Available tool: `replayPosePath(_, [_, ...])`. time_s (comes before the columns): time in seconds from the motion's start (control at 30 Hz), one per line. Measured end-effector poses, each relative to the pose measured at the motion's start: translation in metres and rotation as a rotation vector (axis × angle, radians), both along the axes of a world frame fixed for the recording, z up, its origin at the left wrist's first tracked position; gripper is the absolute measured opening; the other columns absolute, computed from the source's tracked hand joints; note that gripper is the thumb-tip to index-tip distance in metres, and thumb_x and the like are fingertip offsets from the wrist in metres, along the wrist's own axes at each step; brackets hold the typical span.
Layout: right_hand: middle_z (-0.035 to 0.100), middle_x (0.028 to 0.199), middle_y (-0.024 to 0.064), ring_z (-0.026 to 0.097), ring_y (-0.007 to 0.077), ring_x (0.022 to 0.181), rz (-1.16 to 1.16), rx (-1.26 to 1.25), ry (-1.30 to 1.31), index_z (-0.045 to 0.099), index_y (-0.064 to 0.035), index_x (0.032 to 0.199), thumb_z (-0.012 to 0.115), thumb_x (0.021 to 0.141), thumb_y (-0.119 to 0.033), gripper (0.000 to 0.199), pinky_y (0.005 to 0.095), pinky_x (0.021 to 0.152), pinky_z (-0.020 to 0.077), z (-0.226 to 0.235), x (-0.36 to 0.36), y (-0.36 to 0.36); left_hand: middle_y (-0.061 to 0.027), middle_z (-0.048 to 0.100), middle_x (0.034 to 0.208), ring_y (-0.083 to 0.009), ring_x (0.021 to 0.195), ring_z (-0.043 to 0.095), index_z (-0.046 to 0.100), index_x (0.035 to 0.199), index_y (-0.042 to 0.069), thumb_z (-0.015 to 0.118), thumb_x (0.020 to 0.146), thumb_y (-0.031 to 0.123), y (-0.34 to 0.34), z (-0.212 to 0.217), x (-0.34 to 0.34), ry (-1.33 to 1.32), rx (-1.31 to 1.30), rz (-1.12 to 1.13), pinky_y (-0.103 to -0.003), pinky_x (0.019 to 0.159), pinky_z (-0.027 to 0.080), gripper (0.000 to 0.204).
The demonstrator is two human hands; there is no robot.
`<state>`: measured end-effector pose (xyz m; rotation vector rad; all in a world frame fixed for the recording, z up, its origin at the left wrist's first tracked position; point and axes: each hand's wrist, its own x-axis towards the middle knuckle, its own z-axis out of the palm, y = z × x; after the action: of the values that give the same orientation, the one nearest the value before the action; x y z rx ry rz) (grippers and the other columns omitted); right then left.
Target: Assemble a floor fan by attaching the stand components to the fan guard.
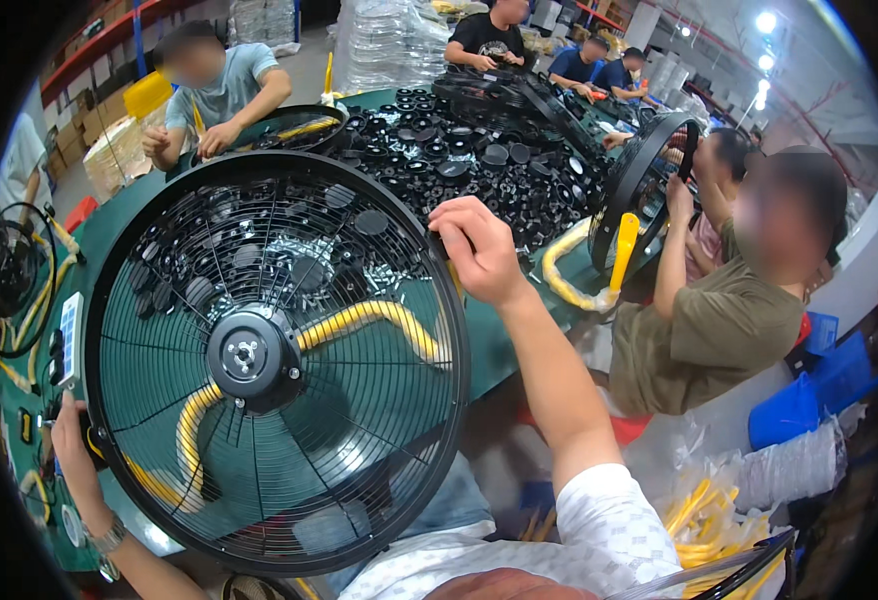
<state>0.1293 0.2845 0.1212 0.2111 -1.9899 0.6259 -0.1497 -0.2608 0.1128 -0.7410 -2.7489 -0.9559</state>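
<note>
Left hand at the left rim of a large black fan, finger closure impossible to tell; fan directly before the body, over the near part of a green table. Right hand at the upper right rim, fingers curled close together against it. Lower right, yellow parts amid clear plastic; farther, blue bin, contents unclear; across the table, heaped black parts.
</note>
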Motion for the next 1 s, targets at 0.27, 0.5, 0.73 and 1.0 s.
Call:
replayPosePath(0.27, [0.067, 0.081, 0.0079, 0.061, 0.0151, 0.078, -0.125, -0.314, -0.731, 0.066, 0.0000, 0.100, 0.053, 0.096, -0.034, 0.036, 0.0290, 0.076, 0.0482, 0.032, 0.004, 0.011, -0.0151, 0.058, 0.125, -0.0237, 0.117, 0.055, 0.054, 0.124, -0.007, 0.033, 0.103, 0.017, 0.028, -0.023, 0.028, 0.297, 0.496, -0.044, -0.035, 0.104, 0.038, 0.038])
replayPosePath(0.5, [0.066, 0.103, 0.0145, 0.063, 0.0201, 0.095, 0.028, 0.022, -0.083, 0.061, 0.0014, 0.107, 0.052, 0.095, -0.018, 0.024, 0.0324, 0.086, 0.0487, -0.002, 0.006, -0.001, -0.0124, 0.061, 0.114, -0.0229, 0.106, 0.057, 0.057, 0.119, -0.003, 0.043, 0.102, 0.032, 0.019, 0.024, 0.015, -0.161, -0.120, 0.082, -0.028, 0.094, 0.042, 0.041])
replayPosePath(0.73, [0.066, 0.078, 0.0096, 0.060, 0.0215, 0.075, -0.193, -0.161, -1.005, 0.066, -0.0017, 0.091, 0.050, 0.095, -0.034, 0.037, 0.0336, 0.073, 0.0475, 0.050, -0.008, 0.014, -0.0110, 0.061, 0.116, -0.0208, 0.105, 0.057, 0.056, 0.121, -0.005, 0.033, 0.105, 0.019, 0.038, -0.048, 0.033, 0.471, 0.580, 0.008, -0.031, 0.095, 0.042, 0.037])
replayPosePath(1.0, [0.063, 0.105, 0.0142, 0.064, 0.0277, 0.091, 0.007, 0.068, -0.132, 0.061, -0.0016, 0.104, 0.061, 0.090, -0.017, 0.021, 0.0360, 0.082, 0.0506, 0.001, 0.016, 0.000, -0.0108, 0.059, 0.113, -0.0187, 0.108, 0.055, 0.057, 0.117, -0.005, 0.041, 0.103, 0.028, 0.011, 0.015, 0.012, -0.123, 0.445, -0.149, -0.030, 0.094, 0.042, 0.039])
